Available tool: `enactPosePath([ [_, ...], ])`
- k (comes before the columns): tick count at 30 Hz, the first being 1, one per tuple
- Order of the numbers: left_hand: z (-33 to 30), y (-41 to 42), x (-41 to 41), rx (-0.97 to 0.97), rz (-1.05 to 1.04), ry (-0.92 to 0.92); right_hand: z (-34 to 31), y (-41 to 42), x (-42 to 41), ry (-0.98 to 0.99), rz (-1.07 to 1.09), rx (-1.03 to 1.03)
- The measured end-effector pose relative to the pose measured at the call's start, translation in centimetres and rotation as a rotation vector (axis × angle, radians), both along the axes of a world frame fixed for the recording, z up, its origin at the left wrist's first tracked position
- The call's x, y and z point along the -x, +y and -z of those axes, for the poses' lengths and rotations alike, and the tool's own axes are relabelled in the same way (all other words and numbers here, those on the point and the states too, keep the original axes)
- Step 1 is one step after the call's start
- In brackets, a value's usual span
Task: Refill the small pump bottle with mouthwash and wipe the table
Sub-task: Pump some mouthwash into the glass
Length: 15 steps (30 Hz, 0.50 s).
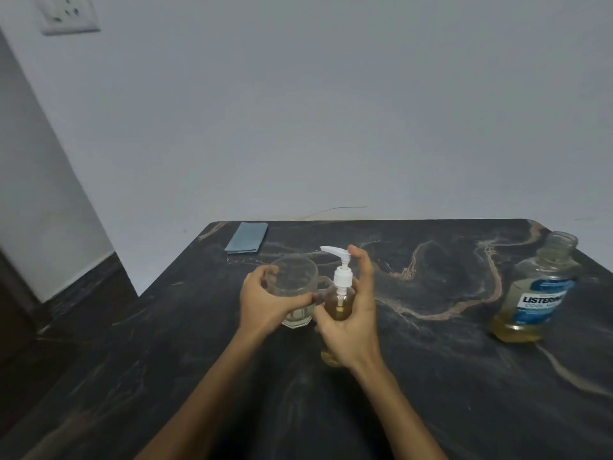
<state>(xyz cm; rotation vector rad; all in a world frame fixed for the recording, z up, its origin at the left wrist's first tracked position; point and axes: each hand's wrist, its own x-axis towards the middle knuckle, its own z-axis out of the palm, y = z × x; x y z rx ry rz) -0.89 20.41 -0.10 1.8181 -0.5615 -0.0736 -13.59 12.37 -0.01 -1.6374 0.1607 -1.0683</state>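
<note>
The small pump bottle (339, 305), clear with yellowish liquid and a white pump head, stands on the dark marble table (431, 376) at centre. My right hand (356, 322) grips its body, and one finger reaches up to the back of the pump head. My left hand (265, 302) holds a clear glass mug (295, 280) just left of the bottle, under the nozzle. The big mouthwash bottle (539, 293), uncapped, with a blue label and a little yellow liquid, stands at the right.
A folded grey-blue cloth (247, 237) lies at the table's far left corner. A white wall stands right behind the table's far edge. The floor drops away to the left of the table.
</note>
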Motion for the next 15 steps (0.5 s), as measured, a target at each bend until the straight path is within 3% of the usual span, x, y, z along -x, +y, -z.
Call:
enactPosePath([
  [15, 1.2, 5.0, 6.9, 0.093, 0.022, -0.06, -0.1, 2.3, 5.9, 0.301, -0.062, 0.241],
])
